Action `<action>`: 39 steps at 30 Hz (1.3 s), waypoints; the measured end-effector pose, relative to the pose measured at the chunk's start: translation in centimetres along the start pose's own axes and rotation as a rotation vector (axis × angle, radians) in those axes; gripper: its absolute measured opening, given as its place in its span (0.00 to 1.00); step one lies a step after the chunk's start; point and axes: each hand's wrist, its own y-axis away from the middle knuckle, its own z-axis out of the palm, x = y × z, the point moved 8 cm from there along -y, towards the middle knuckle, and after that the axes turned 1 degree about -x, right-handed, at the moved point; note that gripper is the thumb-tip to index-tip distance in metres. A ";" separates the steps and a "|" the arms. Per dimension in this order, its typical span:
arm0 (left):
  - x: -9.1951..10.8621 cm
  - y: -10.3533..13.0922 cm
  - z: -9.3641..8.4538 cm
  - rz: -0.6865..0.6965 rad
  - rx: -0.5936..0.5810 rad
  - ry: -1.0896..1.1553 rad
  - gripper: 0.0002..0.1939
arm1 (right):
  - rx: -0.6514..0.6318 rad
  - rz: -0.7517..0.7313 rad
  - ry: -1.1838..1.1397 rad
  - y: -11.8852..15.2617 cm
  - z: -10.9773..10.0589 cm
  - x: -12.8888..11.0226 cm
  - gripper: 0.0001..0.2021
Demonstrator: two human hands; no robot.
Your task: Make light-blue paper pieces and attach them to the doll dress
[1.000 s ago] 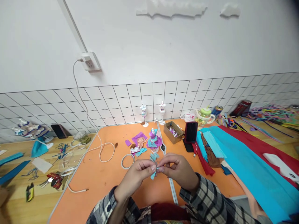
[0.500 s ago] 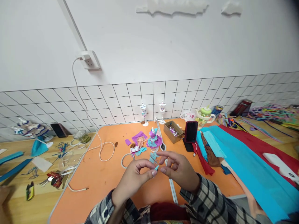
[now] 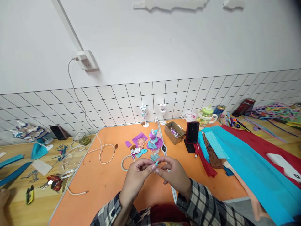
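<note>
Pinching a small light-blue fabric piece (image 3: 156,163) between narrowed fingertips (image 3: 153,167), the left hand (image 3: 137,176) and right hand (image 3: 174,174) meet above the orange tabletop (image 3: 103,185); a white miniature mannequin (image 3: 152,131) already wears purple-and-blue fabric (image 3: 153,145), while the pinched piece seems unfinished.

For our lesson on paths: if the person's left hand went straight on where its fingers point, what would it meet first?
Probably the right hand, which faces the left hand at the small blue piece; whether the two hands touch is unclear.
</note>
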 end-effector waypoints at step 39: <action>-3.0 -0.7 0.1 -0.186 -0.187 0.218 0.11 | -0.112 -0.085 0.425 -0.7 0.0 0.4 0.01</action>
